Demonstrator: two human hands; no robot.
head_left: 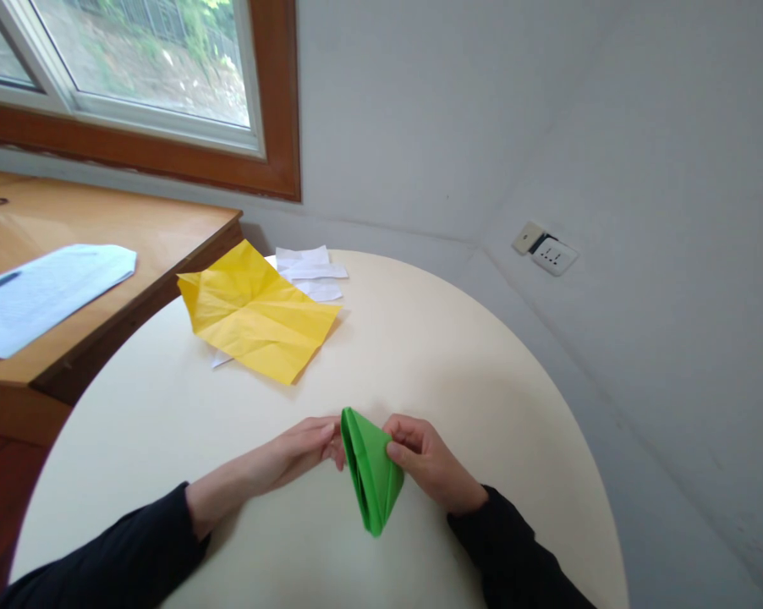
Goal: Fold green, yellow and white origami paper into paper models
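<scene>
A folded green paper (pixel 370 474) stands on edge on the round cream table (pixel 458 355), tapering to a point toward me. My left hand (pixel 305 448) pinches its upper left edge with the fingertips. My right hand (pixel 429 461) grips its right side between thumb and fingers. Both arms wear dark sleeves.
A creased yellow sheet (pixel 258 313) lies open at the table's far left, over some white papers (pixel 310 271). A wooden desk (pixel 102 228) with a white printed sheet (pixel 39 292) stands to the left under a window. A wall socket (pixel 550 252) is on the right wall.
</scene>
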